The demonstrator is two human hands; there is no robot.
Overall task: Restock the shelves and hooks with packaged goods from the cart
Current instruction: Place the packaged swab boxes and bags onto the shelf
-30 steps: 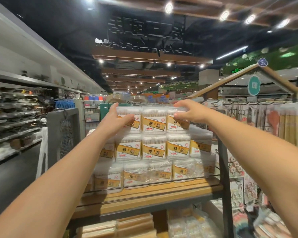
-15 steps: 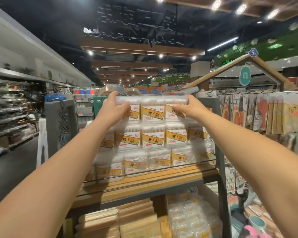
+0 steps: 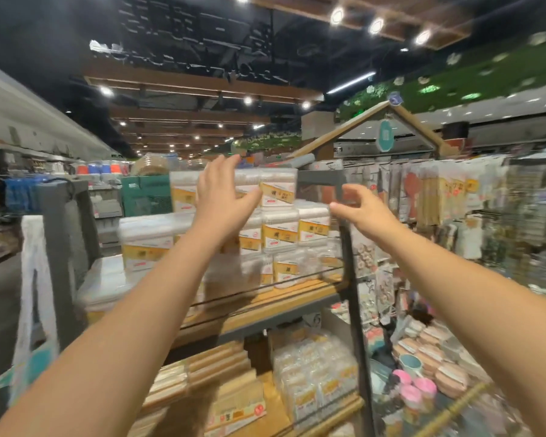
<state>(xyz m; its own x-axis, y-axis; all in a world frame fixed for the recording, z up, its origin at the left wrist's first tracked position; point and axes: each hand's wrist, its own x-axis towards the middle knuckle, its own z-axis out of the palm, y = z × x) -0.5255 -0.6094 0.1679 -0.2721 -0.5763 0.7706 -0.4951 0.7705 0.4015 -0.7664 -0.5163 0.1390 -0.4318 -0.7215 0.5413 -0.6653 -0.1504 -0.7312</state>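
Since half a second ago both our hands have let go of the top row of boxes, and the view has turned a little to the right. Our left hand [image 3: 223, 197] is now in front of the top row of the cotton swab boxes [image 3: 278, 187], with the fingers [image 3: 224, 162] straight and spread wide, holding nothing; we cannot tell if the palm touches the boxes. Our right hand [image 3: 364, 209] has come off the boxes and is beside the dark metal post [image 3: 349, 269] of the shelf, the fingers loosely bent and open, also holding nothing.

The boxes are stacked in three rows on the wooden shelf [image 3: 297, 298], white with yellow labels. The top row is shorter than the rows under it. One more stack of the same boxes [image 3: 145, 241] stands at the left end of the shelf, blurred.

Under this shelf, a lower shelf [image 3: 275, 414] carries flat packs and clear bags of small goods. To the right, many hanging packets [image 3: 429, 190] fill a display wall, and round pink and beige items [image 3: 423, 386] lie lower down. The picture is blurred by motion, so small print we cannot read.
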